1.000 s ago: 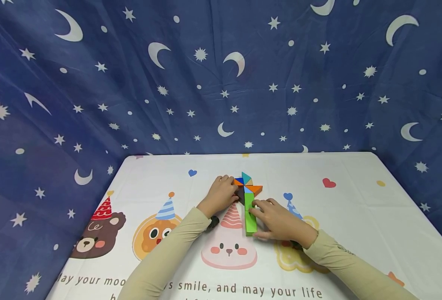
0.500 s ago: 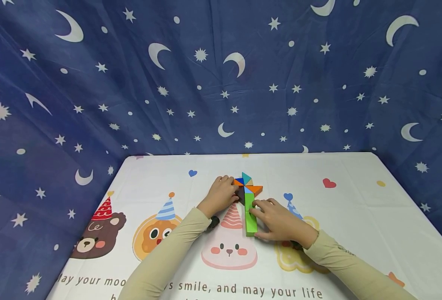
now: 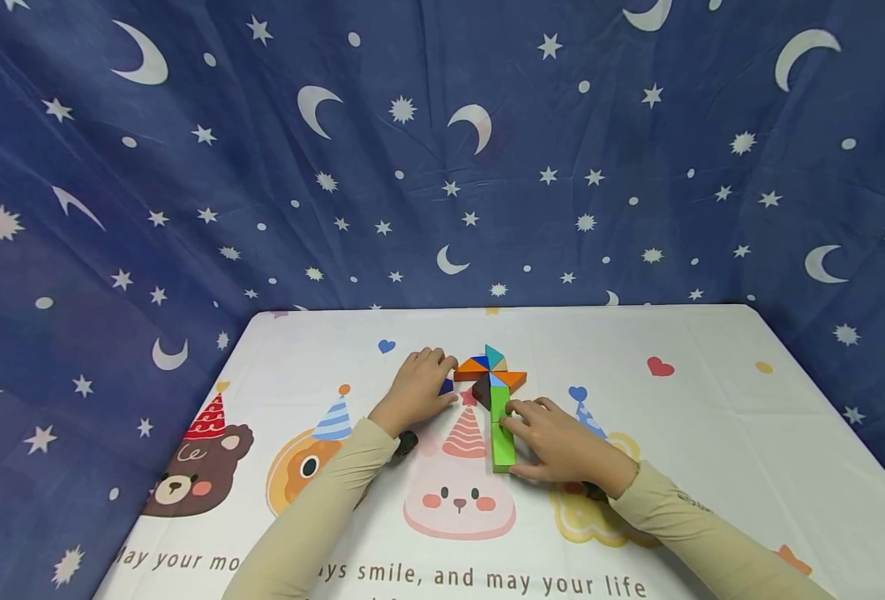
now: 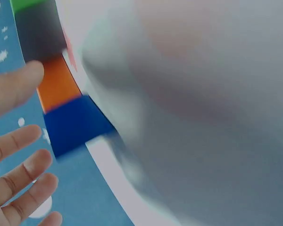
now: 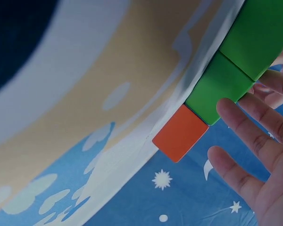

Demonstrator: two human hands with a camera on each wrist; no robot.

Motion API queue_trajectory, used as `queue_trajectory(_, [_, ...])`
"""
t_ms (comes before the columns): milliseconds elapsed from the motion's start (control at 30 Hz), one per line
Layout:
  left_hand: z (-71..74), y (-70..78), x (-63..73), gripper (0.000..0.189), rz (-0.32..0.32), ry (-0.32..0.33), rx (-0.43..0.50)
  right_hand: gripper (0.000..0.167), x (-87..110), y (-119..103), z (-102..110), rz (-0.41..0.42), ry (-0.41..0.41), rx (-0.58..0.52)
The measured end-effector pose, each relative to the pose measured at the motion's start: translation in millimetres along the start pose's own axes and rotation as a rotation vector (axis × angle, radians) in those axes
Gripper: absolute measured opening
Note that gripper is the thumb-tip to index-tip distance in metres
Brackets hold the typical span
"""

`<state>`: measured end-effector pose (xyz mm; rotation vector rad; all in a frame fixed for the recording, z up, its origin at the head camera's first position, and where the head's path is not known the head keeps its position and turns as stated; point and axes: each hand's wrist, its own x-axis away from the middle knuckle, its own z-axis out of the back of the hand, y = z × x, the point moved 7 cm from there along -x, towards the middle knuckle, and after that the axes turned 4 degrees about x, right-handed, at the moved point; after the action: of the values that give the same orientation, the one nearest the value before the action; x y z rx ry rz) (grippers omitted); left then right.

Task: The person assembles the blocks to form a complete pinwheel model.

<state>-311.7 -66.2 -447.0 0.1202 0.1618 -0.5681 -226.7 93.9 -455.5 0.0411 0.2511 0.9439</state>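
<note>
Flat on the table lies a pinwheel of small coloured blocks, with orange blocks [image 3: 516,379], a teal block [image 3: 494,357] and a dark brown block [image 3: 482,390]. Two green blocks [image 3: 502,433] run end to end below it as a stem. My left hand [image 3: 416,387] is just left of the pinwheel, fingers spread and holding nothing. Between its thumb and fingers lies a dark blue block [image 4: 78,125], apart from the fingertips. My right hand [image 3: 562,442] rests along the right side of the green blocks, its fingertips [image 5: 226,110] touching or very near them.
A white tablecloth [image 3: 690,450] printed with cartoon animals and lettering covers the table. Behind and left hangs a dark blue curtain [image 3: 405,208] with moons and stars. The table's far edge runs just beyond the blocks.
My left hand has drawn back to the left from the pinwheel, uncovering its left orange block and the dark blue block. The right hand and green blocks have stayed in place.
</note>
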Motion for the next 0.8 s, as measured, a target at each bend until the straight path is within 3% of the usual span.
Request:
queue_trajectory(167, [-0.1, -16.4, 9.0, 0.048, 0.037, -0.014, 0.016, 0.061, 0.6, -0.1, 0.7, 0.004, 0.006, -0.003])
queue_trajectory(367, [-0.5, -25.2, 12.4, 0.042, 0.044, -0.029, -0.014, 0.061, 0.2, -0.7, 2.2, 0.005, 0.008, -0.004])
queue_trajectory(567, [0.1, -22.5, 9.6, 0.031, 0.025, -0.011, 0.001, 0.061, 0.2, -0.6, 2.3, 0.008, 0.007, 0.000])
queue_trajectory(800, [-0.6, -9.7, 3.0, 0.024, -0.007, 0.004, -0.019, 0.061, -0.1, -0.2, 2.8, 0.005, 0.006, 0.001])
